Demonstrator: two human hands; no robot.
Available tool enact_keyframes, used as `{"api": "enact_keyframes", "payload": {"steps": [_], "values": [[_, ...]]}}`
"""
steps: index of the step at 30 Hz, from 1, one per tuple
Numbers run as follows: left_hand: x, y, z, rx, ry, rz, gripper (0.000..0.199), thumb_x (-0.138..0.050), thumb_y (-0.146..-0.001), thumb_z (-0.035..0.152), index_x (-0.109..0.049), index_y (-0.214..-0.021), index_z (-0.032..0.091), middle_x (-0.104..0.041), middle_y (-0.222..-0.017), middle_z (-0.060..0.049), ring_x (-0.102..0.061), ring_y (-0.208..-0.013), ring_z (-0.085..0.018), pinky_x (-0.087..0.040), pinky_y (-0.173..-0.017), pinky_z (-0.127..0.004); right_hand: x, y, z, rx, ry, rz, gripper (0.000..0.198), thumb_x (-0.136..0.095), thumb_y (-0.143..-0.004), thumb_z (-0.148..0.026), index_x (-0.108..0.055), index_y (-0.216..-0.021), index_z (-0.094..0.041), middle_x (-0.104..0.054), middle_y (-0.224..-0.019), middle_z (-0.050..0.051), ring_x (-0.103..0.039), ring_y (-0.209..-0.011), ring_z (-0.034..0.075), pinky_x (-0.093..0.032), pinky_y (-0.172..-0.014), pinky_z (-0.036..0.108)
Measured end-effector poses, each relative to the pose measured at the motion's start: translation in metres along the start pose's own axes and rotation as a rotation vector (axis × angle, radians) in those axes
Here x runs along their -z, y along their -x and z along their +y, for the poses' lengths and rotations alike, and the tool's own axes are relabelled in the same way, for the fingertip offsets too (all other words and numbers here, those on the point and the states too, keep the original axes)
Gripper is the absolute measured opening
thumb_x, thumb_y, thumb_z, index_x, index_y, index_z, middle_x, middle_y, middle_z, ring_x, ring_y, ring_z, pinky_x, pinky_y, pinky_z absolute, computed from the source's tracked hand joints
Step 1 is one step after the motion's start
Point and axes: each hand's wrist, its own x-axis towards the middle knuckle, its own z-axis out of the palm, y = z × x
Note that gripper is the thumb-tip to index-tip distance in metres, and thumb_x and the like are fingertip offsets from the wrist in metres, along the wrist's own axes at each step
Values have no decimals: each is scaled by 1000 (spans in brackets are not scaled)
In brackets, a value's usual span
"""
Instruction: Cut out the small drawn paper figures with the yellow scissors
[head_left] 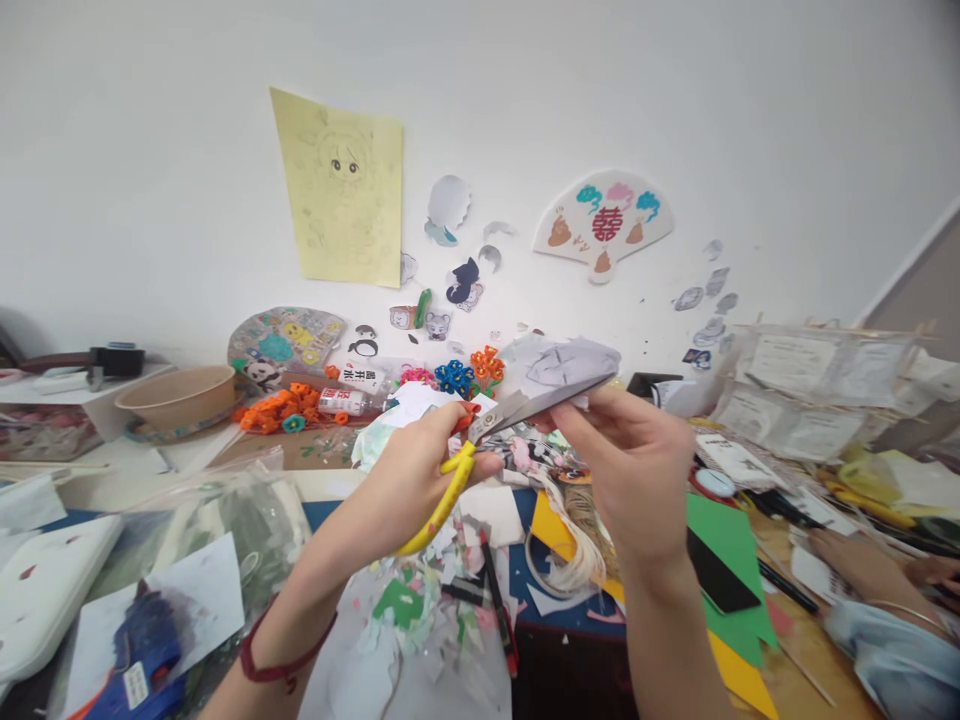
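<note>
My left hand (426, 450) is closed round the handles of a pair of scissors (442, 505), one loop yellow and the other red. Their blades point up to the right along the lower edge of a white piece of paper (566, 362) with a pencil drawing on it. That paper is pinched between the fingers of my right hand (637, 450), near the blade tips. Whether the blades are cutting into the paper I cannot tell. Below my hands lie many paper scraps (401, 600) and a black and red pen (496, 598).
A blue glue gun (146, 640) lies at the left, with a tan bowl (180, 392) behind it. Bottles (341, 400) and orange craft flowers (277, 410) line the wall. On the right are a phone (721, 572), green paper (724, 520) and another person's hand (847, 560).
</note>
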Motion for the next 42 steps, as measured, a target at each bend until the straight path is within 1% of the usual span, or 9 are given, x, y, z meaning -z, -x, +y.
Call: {"api": "enact_keyframes", "payload": {"steps": [5, 7, 12, 21, 27, 35, 39, 42], "values": [[-3, 1, 4, 40, -163, 150, 31, -54, -88, 52, -43, -87, 23, -54, -76, 0, -49, -67, -20, -33, -61, -30, 0, 1, 0, -3, 43, 34, 9, -75, -83, -15, -80, -82, -22, -78, -73, -1, -75, -65, 14, -65, -66, 22], [-3, 1, 6, 29, -200, 177, 31, -52, -89, 53, -43, -90, 23, -55, -78, -1, -51, -69, -21, -33, -62, -30, 2, 0, 0, -6, 59, 38, 8, -75, -83, -16, -80, -83, -22, -78, -73, -1, -74, -65, 13, -64, -66, 21], [-4, 0, 7, -37, -215, 187, 32, -49, -92, 53, -39, -87, 23, -57, -84, -3, -50, -70, -21, -34, -63, -31, 6, -1, -2, 10, 99, 33, 7, -76, -83, -18, -81, -85, -23, -77, -71, -2, -74, -62, 13, -63, -63, 20], [-9, -1, 6, -62, -176, 179, 35, -50, -92, 49, -31, -77, 24, -51, -76, 0, -43, -65, -17, -29, -59, -28, 10, -1, -6, 37, 143, 11, 6, -75, -84, -20, -78, -80, -19, -75, -67, 1, -73, -62, 16, -63, -61, 24], [-8, -2, 9, -83, -138, 185, 33, -49, -93, 48, -32, -78, 24, -50, -75, 1, -41, -63, -15, -29, -59, -28, 12, -2, -6, 29, 132, 14, 5, -75, -84, -21, -78, -80, -19, -75, -68, 1, -73, -62, 16, -63, -61, 24], [-10, -1, 7, -73, -156, 179, 30, -52, -92, 44, -34, -79, 24, -49, -75, 2, -40, -63, -15, -29, -59, -27, 12, -2, -5, 8, 79, 1, 5, -75, -83, -19, -77, -79, -19, -75, -67, 0, -73, -61, 15, -62, -61, 22], [-9, -1, 8, -70, -165, 165, 29, -52, -92, 42, -34, -79, 24, -50, -75, 2, -42, -64, -15, -30, -60, -27, 12, -3, -6, 18, 82, 18, 4, -75, -83, -20, -78, -80, -19, -74, -66, 0, -73, -61, 16, -63, -61, 25], [-7, 0, 7, -71, -198, 180, 27, -52, -91, 42, -34, -80, 24, -52, -77, 1, -46, -66, -16, -32, -60, -28, 12, -3, -7, 28, 100, 11, 4, -75, -82, -20, -79, -81, -20, -74, -66, 0, -73, -60, 17, -64, -60, 26]]}}
